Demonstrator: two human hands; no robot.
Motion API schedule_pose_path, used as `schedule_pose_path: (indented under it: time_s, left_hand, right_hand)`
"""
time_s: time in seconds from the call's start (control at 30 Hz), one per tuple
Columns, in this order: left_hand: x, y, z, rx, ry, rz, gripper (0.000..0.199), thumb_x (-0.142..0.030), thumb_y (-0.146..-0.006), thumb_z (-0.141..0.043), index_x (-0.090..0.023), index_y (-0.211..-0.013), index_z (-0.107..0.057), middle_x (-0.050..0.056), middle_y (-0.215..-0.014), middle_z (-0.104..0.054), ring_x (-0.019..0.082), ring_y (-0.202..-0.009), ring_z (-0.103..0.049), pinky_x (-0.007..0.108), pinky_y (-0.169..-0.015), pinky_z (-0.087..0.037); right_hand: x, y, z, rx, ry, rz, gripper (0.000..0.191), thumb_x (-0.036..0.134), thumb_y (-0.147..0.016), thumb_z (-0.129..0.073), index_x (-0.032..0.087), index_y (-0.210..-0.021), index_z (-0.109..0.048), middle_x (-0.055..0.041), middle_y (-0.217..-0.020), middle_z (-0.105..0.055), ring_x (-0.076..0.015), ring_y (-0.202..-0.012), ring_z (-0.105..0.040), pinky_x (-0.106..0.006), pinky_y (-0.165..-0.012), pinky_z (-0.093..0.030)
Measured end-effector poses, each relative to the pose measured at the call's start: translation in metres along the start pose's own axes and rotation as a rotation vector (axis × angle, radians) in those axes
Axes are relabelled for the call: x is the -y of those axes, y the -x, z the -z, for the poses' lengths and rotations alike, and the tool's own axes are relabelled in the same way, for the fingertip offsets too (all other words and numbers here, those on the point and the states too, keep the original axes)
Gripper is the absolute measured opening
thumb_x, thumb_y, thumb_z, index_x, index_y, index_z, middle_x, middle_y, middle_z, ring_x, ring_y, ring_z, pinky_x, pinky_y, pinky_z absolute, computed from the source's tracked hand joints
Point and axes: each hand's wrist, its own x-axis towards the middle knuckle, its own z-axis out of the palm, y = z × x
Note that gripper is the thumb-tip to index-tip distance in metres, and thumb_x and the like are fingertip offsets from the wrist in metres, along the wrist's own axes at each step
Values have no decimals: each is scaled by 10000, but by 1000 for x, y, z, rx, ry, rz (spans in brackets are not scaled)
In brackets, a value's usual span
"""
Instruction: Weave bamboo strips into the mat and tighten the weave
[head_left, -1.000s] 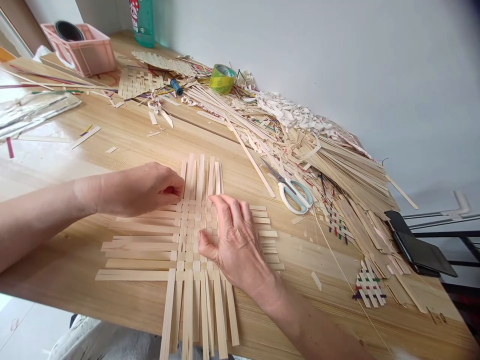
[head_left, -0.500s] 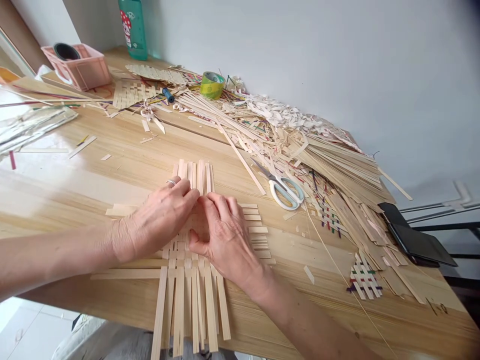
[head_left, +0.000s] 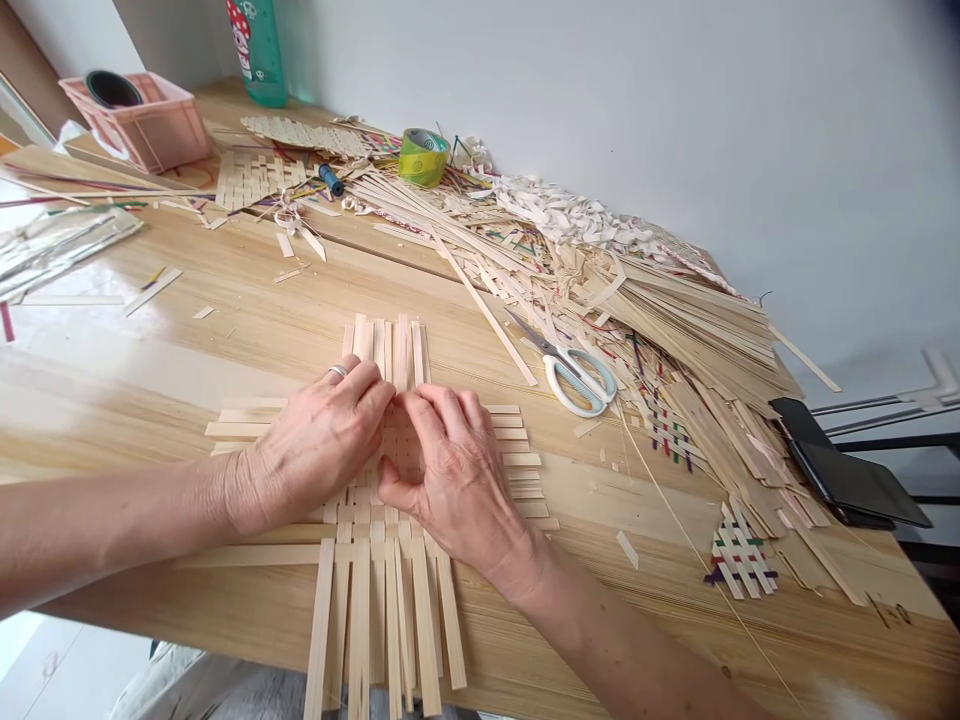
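A woven mat of pale flat strips (head_left: 364, 497) lies at the table's front edge, its loose ends fanning out on every side. My left hand (head_left: 322, 430), with a ring on one finger, bends over the upper part of the weave, fingers pinched together. Close against it, my right hand (head_left: 454, 455) has its fingers curled down onto the strips, thumb lower on the weave. The fingertips of both hands nearly meet at the far side of the woven area. They cover the exact spot being gripped.
White-handled scissors (head_left: 577, 380) lie right of the mat. Behind them spreads a heap of loose strips (head_left: 675, 310). A yellow tape roll (head_left: 423, 157), pink basket (head_left: 154, 125) and teal bottle (head_left: 259, 60) stand at the back. A black phone (head_left: 862, 470) lies at the right edge.
My hands keep nearly the same pose on the weave. The view has shifted slightly, so the things at the back right appear a little farther right.
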Motion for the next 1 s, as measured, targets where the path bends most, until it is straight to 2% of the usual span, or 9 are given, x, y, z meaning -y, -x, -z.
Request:
schedule_pose_path:
  time_s: [0.13, 0.37, 1.0]
  left_hand:
    - [2, -2, -4, -42, 16, -18, 120, -50, -844, -529, -120, -894, -613, 87, -885, -571, 224, -820, -519, 347, -747, -504]
    - [-2, -6, -3, -3, 30, 47, 187, -26, -820, -493, -110, -933, -616, 85, -907, -574, 223, -821, -519, 373, -792, -513]
    - [-1, -7, -7, -74, 14, 0, 169, -28, -772, -501, -121, -851, -617, 87, -841, -577, 221, -752, -511, 347, -713, -490]
  right_hand:
    - [0, 0, -2, -47, -21, -2, 465, 279, -754, -659, 141, -1179, -532, -112, -1125, -631, -285, -995, -517, -436, -924, -447]
    - [0, -2, 0, -12, -22, -11, 475, 298, -762, -667, 152, -1190, -523, -114, -1163, -630, -293, -1012, -516, -443, -914, -441]
    - [2, -3, 1, -8, -35, -12, 400, 236, -745, -671, 138, -1110, -539, -125, -1087, -620, -287, -967, -508, -434, -874, -456]
